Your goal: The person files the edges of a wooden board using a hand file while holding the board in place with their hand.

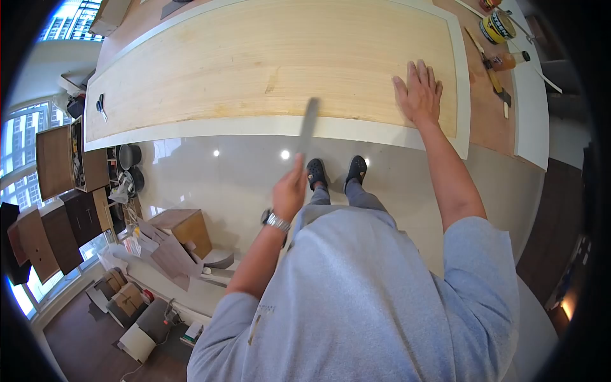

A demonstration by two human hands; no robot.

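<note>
The glossy pale floor (245, 181) shows bright spots (285, 155); at left, windows (28, 124) look onto buildings (71, 20), with brown furniture (81, 213) near them.

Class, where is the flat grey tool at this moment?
In the head view, the flat grey tool is in the left hand, across the near edge of the wooden panel, left of the right hand.

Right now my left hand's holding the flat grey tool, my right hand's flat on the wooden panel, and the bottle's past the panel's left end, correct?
Not quite: the head view shows the bottle past the right end of the wooden panel. The rest stands: your left hand holds the flat grey tool and your right hand is flat on the panel.
</note>
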